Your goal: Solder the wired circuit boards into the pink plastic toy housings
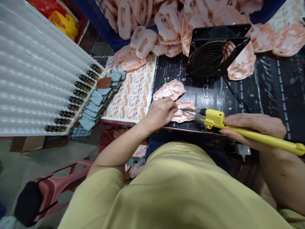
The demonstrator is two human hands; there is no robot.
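Note:
My right hand [254, 125] is wrapped round a yellow soldering tool [247, 131], whose metal tip points left over a pink plastic shell [188, 117] at the table's front edge. At the left side of that shell is my left hand [162, 113], with thumb and fingers pinched together. Whatever lies between these fingertips is too small to make out. Just behind my left hand rests a second pink shell [170, 90], open side up.
A black fan [209, 57] with a cable stands behind the shells. Farther back, a blue crate [95, 19] holds many pink shells. At left are stacked bluish boards [96, 97], a white foam tray [47, 73] with black parts and a red stool [59, 184].

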